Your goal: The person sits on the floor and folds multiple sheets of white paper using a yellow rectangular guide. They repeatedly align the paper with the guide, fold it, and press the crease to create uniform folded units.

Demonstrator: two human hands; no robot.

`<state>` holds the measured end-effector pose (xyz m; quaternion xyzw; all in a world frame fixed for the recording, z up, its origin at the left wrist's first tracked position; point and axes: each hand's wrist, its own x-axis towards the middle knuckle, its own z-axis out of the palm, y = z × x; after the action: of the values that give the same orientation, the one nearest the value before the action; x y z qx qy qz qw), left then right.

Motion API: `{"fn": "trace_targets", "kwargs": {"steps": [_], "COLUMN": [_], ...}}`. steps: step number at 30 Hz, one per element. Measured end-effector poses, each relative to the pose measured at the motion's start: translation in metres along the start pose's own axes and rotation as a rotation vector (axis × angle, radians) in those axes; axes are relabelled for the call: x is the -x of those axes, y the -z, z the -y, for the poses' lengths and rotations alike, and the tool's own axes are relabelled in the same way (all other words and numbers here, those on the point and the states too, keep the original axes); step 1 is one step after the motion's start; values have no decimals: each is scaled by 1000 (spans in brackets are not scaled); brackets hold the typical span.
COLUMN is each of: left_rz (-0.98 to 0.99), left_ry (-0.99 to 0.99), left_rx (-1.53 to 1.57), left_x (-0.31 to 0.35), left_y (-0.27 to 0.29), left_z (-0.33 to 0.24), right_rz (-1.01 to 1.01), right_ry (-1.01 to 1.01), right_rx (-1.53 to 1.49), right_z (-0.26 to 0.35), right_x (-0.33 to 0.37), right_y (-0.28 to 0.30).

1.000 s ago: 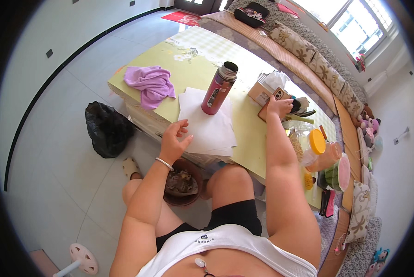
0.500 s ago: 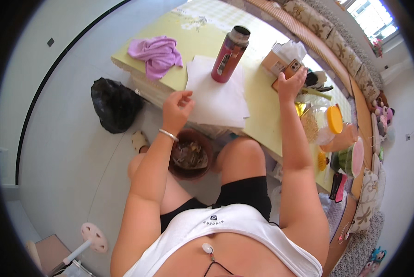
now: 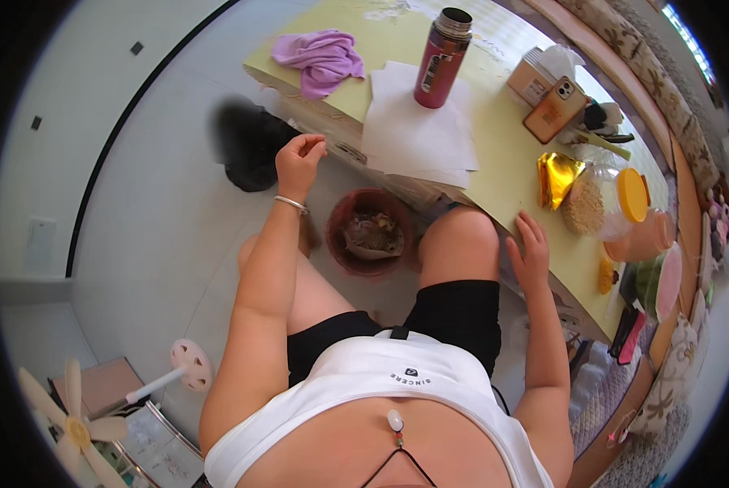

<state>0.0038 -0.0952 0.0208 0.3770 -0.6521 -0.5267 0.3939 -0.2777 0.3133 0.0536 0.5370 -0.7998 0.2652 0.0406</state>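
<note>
Resting at the near edge of a pale yellow patterned bench, the right hand is released, fingers spread, nearest a shiny gold foil packet. Left hand hangs just off the edge, loosely curled, nothing visible in it. Nearest it, on the bench: white paper sheets, probably light, floppy, best pinched at a near corner. Uncapped maroon cylindrical bottle stands on them; likely smooth, heavier, gripped mid-body. Below: pale tiled floor, round reddish-brown bin.

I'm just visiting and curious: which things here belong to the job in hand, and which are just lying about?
Likely in the job:
white sheets, near the left hand
red flask, standing on them
phone, just released by the right hand

Apparently just lying about:
purple cloth
yellow-lidded jar
tissue box
watermelon
</note>
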Motion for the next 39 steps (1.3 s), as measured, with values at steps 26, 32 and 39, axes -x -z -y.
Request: {"fn": "trace_targets", "kwargs": {"steps": [26, 32, 39], "left_rz": [925, 1689, 1532], "left_ry": [-4, 200, 416], "left_rx": [-1173, -1192, -1013], "left_x": [261, 312, 325], "left_y": [-16, -98, -105], "left_z": [-27, 166, 215], "right_rz": [304, 344, 517], "right_ry": [236, 236, 315], "right_rx": [265, 198, 241], "right_z": [-35, -27, -43], "right_x": [-10, -12, -22], "right_y": [28, 27, 36]}}
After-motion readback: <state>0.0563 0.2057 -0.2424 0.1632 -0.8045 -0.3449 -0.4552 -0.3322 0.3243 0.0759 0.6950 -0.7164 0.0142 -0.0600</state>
